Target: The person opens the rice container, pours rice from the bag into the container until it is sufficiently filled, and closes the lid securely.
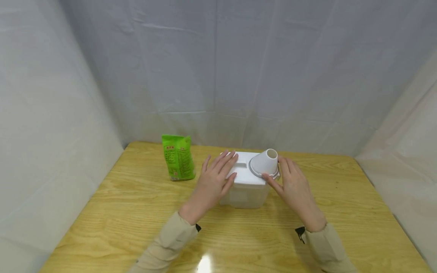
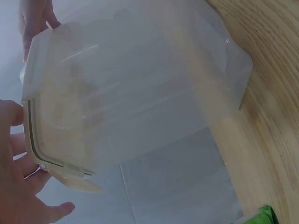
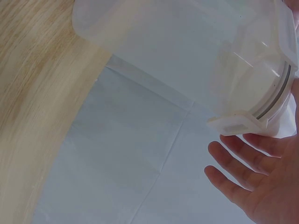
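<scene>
A translucent plastic storage container (image 1: 247, 197) with a white lid (image 1: 244, 176) stands on the table. On the lid's right part sits a white cone-shaped cap (image 1: 263, 163) with a round opening on top. My left hand (image 1: 215, 176) rests with fairly straight fingers on the lid's left side, beside a recessed handle. At the right end, my right hand (image 1: 293, 185) has its thumb at the front of the cap's base and its fingers along the far side. Clasps on the lid, a left clasp (image 2: 77, 183) and a right clasp (image 3: 236, 123), angle outward near the fingers.
A green printed bag (image 1: 179, 157) stands upright on the wooden table (image 1: 143, 212), left of the container. Pale sheeting (image 1: 211, 76) hangs behind the table and along both sides.
</scene>
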Tool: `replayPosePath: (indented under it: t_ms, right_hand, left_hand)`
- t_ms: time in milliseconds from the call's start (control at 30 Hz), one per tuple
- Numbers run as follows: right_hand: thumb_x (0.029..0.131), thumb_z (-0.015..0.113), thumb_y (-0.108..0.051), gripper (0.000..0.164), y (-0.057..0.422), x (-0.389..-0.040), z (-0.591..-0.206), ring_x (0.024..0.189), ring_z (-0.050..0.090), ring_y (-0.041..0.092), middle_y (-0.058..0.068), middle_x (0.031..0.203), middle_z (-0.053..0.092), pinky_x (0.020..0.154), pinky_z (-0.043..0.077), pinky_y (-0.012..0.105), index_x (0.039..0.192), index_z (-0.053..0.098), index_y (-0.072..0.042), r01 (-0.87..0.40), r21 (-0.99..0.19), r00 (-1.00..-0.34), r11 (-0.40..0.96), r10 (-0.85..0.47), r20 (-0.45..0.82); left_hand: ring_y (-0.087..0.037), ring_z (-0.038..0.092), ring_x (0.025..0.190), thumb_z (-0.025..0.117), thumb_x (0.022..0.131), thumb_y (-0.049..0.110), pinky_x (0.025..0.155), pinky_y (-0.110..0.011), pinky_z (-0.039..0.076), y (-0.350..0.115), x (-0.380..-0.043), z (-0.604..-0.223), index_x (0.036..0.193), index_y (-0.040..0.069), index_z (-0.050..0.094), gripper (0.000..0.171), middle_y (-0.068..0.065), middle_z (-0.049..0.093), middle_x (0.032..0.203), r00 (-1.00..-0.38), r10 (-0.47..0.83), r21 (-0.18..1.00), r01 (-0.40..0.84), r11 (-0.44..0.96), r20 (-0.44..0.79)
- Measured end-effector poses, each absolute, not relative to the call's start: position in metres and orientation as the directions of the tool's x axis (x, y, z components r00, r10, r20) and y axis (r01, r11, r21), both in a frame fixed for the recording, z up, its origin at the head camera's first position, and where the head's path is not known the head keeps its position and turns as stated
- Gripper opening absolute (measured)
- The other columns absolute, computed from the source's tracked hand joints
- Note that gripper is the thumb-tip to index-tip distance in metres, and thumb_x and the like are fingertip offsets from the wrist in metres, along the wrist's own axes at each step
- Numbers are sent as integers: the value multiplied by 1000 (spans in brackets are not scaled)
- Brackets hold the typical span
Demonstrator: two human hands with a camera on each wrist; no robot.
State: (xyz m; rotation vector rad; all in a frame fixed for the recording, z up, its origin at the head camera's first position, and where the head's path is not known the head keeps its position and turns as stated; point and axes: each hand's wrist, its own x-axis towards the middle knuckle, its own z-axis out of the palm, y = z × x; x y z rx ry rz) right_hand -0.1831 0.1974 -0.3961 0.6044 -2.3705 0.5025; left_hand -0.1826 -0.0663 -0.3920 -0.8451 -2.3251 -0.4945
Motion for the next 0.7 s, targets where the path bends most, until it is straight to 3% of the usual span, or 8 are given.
replayPosePath:
  t_ms: [433, 700]
  right_hand:
    - [99, 46, -65, 75, 196, -182, -397, 99, 61, 39, 24, 114, 61, 82, 55, 53, 130, 52, 3, -548, -200, -692, 812, -307, 653]
    - [99, 51, -61, 74, 197, -182, -396, 101, 61, 39, 24, 116, 61, 84, 55, 53, 134, 51, 4, -535, -220, -710, 816, -293, 640]
  left_hand:
    - [-30, 38, 146, 48, 106, 25, 117, -66, 26, -63, -182, -403, 150, 6, 48, 48, -11, 48, 153, -614, 408, 160, 662, 732, 675]
    - [-30, 39, 146, 42, 108, 28, 117, -66, 26, -62, -184, -404, 150, 7, 48, 47, -11, 48, 153, -608, 415, 140, 659, 739, 677]
